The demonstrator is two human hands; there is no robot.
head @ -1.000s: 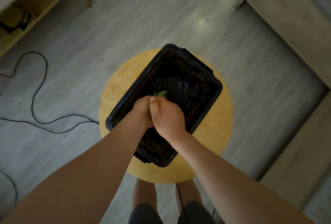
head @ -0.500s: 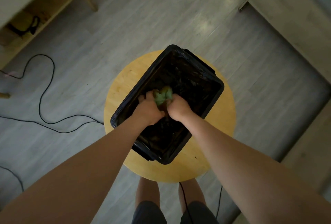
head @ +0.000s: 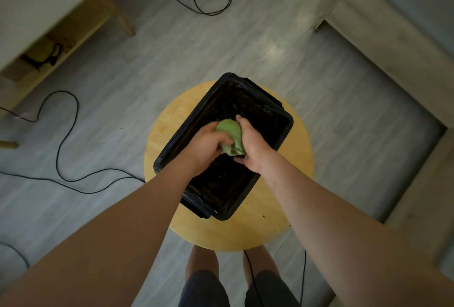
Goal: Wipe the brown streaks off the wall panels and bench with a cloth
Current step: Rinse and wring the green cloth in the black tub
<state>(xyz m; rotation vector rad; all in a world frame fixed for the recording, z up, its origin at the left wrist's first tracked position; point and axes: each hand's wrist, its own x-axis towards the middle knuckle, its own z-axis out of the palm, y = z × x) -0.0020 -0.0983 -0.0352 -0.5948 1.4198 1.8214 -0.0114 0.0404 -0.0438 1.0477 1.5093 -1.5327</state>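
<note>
View from above. My left hand (head: 204, 147) and right hand (head: 253, 149) meet at the centre of the field, over the open black plastic tub (head: 260, 110). Between them is the bunched green cloth (head: 229, 128). The left fingers are curled round its 9 o'clock side. The right hand clasps its 3 o'clock side, with the thumb below and the fingers over the top. The cloth is held above the tub's dark interior; whether it touches the tub floor cannot be told. The tub sits on a round wooden stool top (head: 161, 134), its long axis running from 1 o'clock to 7 o'clock. Grey plank floor (head: 172, 56) surrounds the stool. A black cable (head: 58, 154) lies on it at 9 o'clock. White-topped wooden furniture (head: 81, 31) stands at 10 o'clock. My legs (head: 204, 260) appear at 6 o'clock.
</note>
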